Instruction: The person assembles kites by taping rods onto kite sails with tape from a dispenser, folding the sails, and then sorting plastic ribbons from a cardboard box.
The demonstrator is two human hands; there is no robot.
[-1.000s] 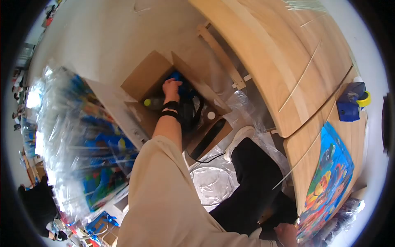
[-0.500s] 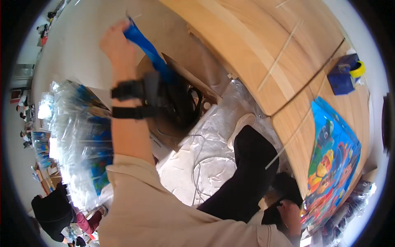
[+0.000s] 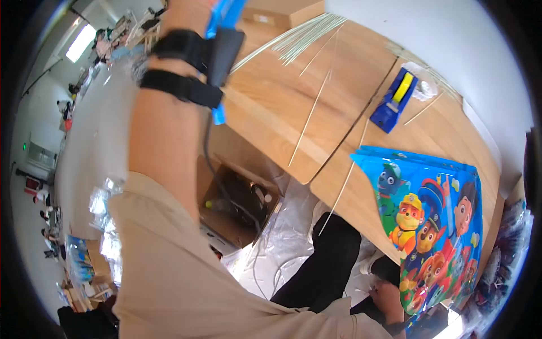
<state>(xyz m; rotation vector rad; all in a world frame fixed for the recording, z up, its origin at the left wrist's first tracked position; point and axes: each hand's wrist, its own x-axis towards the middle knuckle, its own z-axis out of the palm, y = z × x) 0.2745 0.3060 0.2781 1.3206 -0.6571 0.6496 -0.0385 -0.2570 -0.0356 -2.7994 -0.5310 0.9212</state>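
Observation:
My left hand [image 3: 189, 12] is raised at the top edge, its fingers cut off by the frame. Beside its wrist, a blue strip-like item [image 3: 226, 14] runs down behind the black strapped device [image 3: 226, 56]. A dark cable hangs from there toward the open cardboard box [image 3: 228, 226]. Low in the view, my right hand [image 3: 387, 300] has curled fingers beside the lower left edge of a blue printed cartoon bag [image 3: 429, 226]; what they hold, if anything, cannot be made out. The bag lies at the wooden table's near side.
On the wooden table [image 3: 265, 113] are thin pale sticks [image 3: 310, 39] and a blue tape dispenser [image 3: 396, 101] with yellow tape. Clear plastic [image 3: 288, 226] covers floor beside the box. Wrapped packages [image 3: 502, 265] stand at right. People are in the far left background.
My left hand has risen out of the cardboard box with the blue item, up to the top edge. The view has swung toward the table. My right hand stays near the bag.

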